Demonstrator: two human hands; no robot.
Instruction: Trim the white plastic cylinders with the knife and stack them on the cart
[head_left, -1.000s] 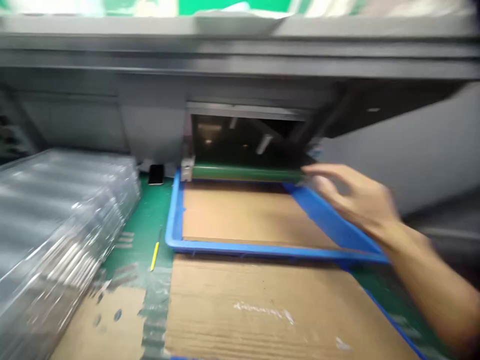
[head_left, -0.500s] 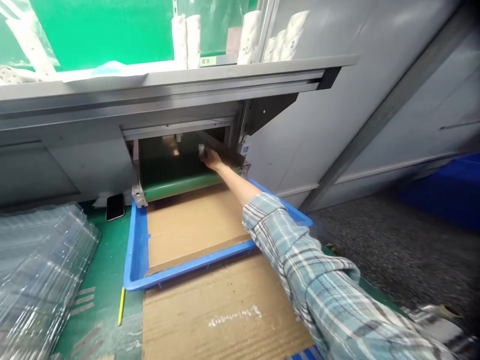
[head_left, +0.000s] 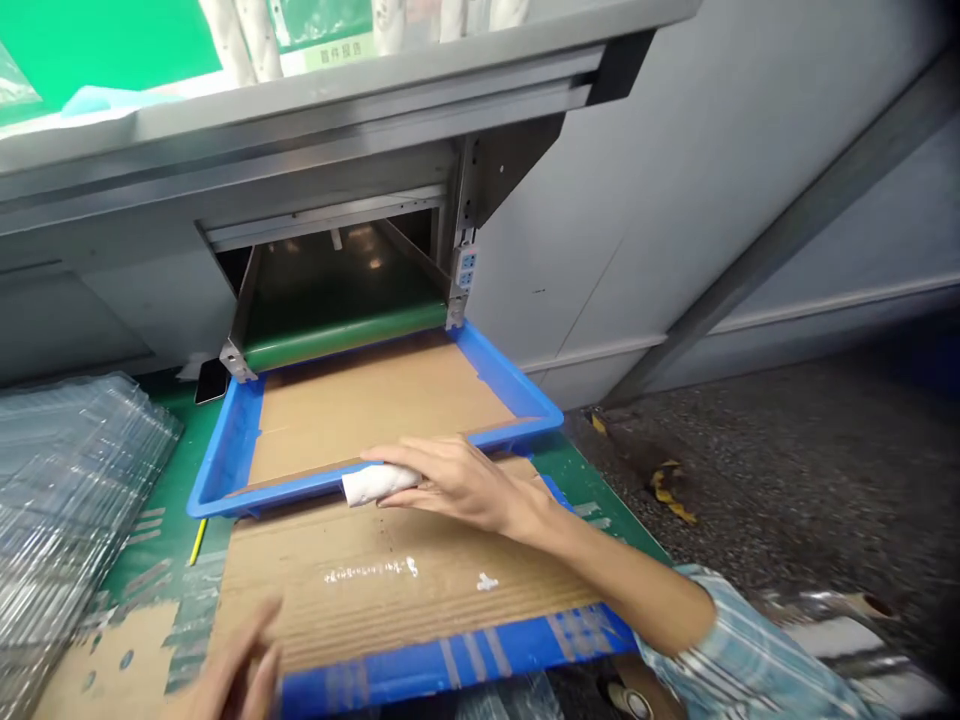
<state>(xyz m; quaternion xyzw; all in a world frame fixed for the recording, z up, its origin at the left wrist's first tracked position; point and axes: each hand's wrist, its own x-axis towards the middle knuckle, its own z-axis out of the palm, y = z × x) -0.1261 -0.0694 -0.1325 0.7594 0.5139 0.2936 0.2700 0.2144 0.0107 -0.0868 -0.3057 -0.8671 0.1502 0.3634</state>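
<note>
- White cylinder [head_left: 379, 484], in the head view: held over the front rim of the blue tray [head_left: 214, 470], with one end in the right hand [head_left: 465, 485] and the other pointing left. The fingers and thumb pinch it closely from either side, hiding its right end.
- Left hand [head_left: 229, 675]: blurred and cut off by the bottom edge, near the left side of the marked cardboard [head_left: 315, 610]. Its fingers stand loosely apart, with nothing seen between them.
- Green belt [head_left: 345, 335]: its front roller sits above the tray's far end (the rear of the belt runs into the dark opening). A small pale piece [head_left: 336, 239] deep inside is probably another cylinder, though too dim to be sure.
- Clear plastic stack [head_left: 75, 450]: cut off at the left edge.
- Black phone [head_left: 212, 381]: between the stack and the belt.
- Yellow stick [head_left: 198, 541]: its upper end is hidden by the tray.
</note>
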